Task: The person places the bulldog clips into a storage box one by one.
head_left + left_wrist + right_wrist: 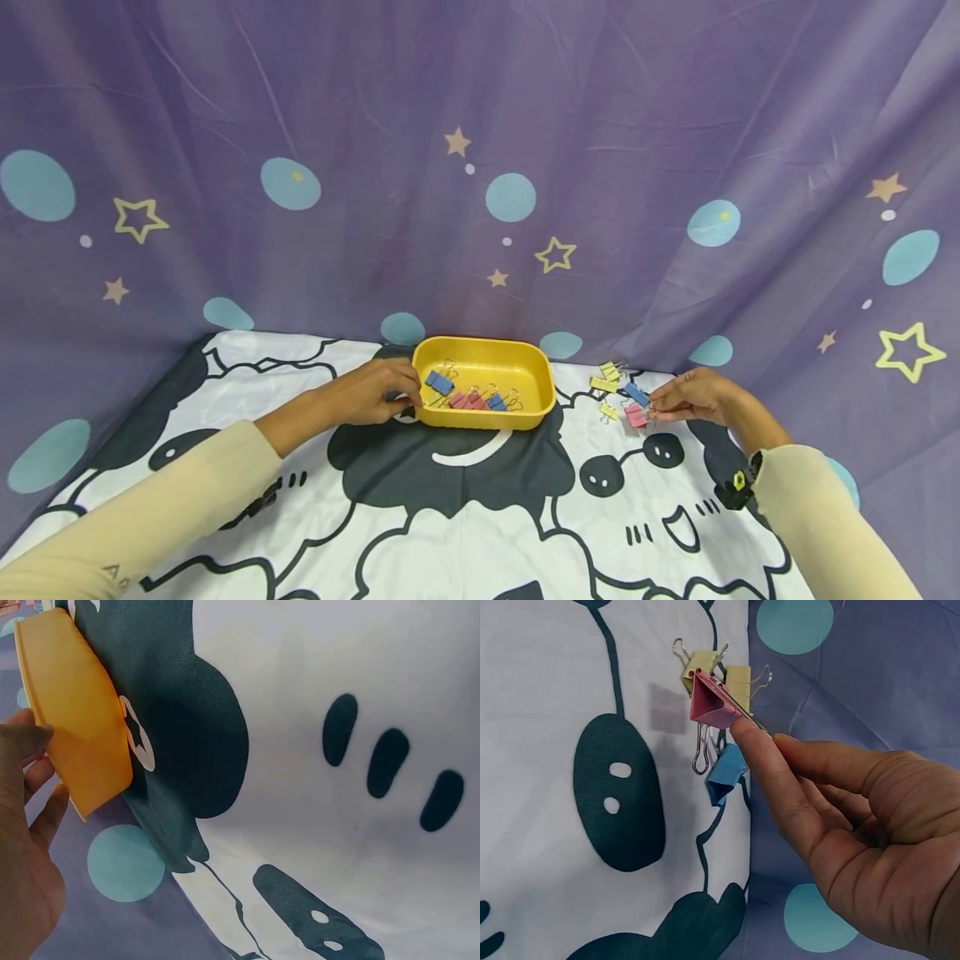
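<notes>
We're on the right hand [693, 396] — finger and thumb pinch a pink clip [714, 705] by its wire handle, lifted just above the cloth [435, 554] near its far right corner. Right beside it we spot a blue clip [637, 394] and yellow clips [603, 384]. Now across to the middle of the far edge: the left hand [382, 393] grips the tray [480, 420] by its left end — and along its near wall we see pink clips [468, 401] and blue ones [439, 382].

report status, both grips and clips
Left grip holds yellow tray by its rim. Right grip pinches pink clip by a handle. Blue clip and yellow clips close by, could snag.
</notes>
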`<action>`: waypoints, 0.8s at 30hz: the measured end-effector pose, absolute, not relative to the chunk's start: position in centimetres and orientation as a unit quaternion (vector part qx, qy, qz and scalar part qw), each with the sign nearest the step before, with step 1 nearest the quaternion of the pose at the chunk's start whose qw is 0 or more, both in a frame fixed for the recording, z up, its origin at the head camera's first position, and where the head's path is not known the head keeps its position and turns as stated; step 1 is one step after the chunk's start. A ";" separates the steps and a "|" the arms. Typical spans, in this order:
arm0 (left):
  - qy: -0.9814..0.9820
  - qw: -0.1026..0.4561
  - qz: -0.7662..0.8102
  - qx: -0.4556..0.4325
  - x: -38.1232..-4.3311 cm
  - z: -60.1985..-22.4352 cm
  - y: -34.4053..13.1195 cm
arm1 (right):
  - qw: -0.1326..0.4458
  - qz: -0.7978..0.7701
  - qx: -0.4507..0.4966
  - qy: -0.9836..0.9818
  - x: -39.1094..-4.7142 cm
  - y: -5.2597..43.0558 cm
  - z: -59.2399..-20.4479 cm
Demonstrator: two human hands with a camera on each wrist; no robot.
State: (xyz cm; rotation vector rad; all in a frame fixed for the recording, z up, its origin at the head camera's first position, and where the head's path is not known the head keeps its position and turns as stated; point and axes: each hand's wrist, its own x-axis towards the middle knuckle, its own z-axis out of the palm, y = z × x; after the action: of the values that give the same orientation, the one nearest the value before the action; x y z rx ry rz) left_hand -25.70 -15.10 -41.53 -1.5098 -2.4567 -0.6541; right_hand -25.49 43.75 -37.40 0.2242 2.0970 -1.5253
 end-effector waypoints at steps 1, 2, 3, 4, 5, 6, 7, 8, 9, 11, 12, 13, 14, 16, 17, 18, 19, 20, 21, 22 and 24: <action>-0.828 0.091 -0.220 -0.508 -25.7 -41.6 -15.1 | 0.268 -0.565 0.083 0.776 -25.5 43.7 -37.3; -0.828 0.089 -0.219 -0.508 -25.7 -41.6 -15.1 | 0.269 -0.565 0.081 0.776 -25.6 43.7 -37.2; -0.828 0.088 -0.219 -0.508 -25.7 -41.6 -15.0 | 0.269 -0.566 0.079 0.775 -25.6 43.6 -37.2; -0.828 0.088 -0.220 -0.508 -25.6 -41.6 -15.0 | 0.267 -0.567 0.078 0.775 -25.7 43.5 -37.1; -0.828 0.089 -0.219 -0.509 -25.6 -41.6 -15.0 | 0.264 -0.567 0.078 0.776 -25.8 43.4 -37.0; -0.827 0.091 -0.219 -0.509 -25.6 -41.6 -15.0 | 0.262 -0.568 0.080 0.776 -25.9 43.1 -36.9; -0.827 0.093 -0.219 -0.510 -25.7 -41.6 -15.1 | 0.262 -0.568 0.076 0.777 -26.0 43.0 -36.8; -0.826 0.095 -0.220 -0.511 -25.7 -41.7 -15.1 | 0.262 -0.566 0.072 0.778 -26.2 42.8 -36.8; -0.825 0.097 -0.220 -0.512 -25.7 -41.7 -15.1 | 0.261 -0.566 0.070 0.779 -26.3 42.6 -36.7; -0.824 0.101 -0.220 -0.513 -25.7 -41.7 -15.2 | 0.263 -0.563 0.065 0.781 -26.5 42.1 -36.5; -0.823 0.102 -0.221 -0.514 -25.7 -41.7 -15.2 | 0.263 -0.563 0.063 0.781 -26.6 41.8 -36.4; -0.822 0.104 -0.221 -0.515 -25.7 -41.7 -15.2 | 0.262 -0.563 0.059 0.782 -26.7 41.5 -36.4; -0.821 0.104 -0.221 -0.515 -25.7 -41.6 -15.2 | 0.261 -0.564 0.060 0.781 -26.8 41.2 -36.3; -0.821 0.105 -0.221 -0.515 -25.8 -41.6 -15.2 | 0.258 -0.569 0.054 0.779 -27.0 40.6 -36.0; -0.821 0.105 -0.221 -0.515 -25.8 -41.6 -15.2 | 0.256 -0.572 0.052 0.777 -27.1 40.3 -35.9; -0.822 0.105 -0.221 -0.515 -25.8 -41.6 -15.2 | 0.253 -0.578 0.053 0.774 -27.2 40.0 -35.8; -0.822 0.104 -0.221 -0.515 -25.8 -41.6 -15.2 | 0.250 -0.583 0.053 0.771 -27.3 39.7 -35.7; -0.822 0.103 -0.221 -0.515 -25.8 -41.7 -15.2 | 0.246 -0.590 0.053 0.768 -27.3 39.3 -35.6; -0.822 0.104 -0.221 -0.515 -25.9 -41.7 -15.2 | 0.243 -0.594 0.047 0.765 -27.3 39.0 -35.5; -0.822 0.104 -0.221 -0.514 -25.9 -41.7 -15.2 | 0.239 -0.600 0.047 0.762 -27.4 38.5 -35.4; -0.821 0.105 -0.222 -0.515 -25.9 -41.8 -15.2 | 0.232 -0.607 0.046 0.758 -27.4 37.7 -35.4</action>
State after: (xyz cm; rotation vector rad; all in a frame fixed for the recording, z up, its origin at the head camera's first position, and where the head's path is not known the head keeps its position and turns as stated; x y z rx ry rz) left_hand -25.90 -15.15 -41.79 -1.5172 -2.4205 -0.6550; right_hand -27.37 37.71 -35.36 0.1275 2.0843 -1.6687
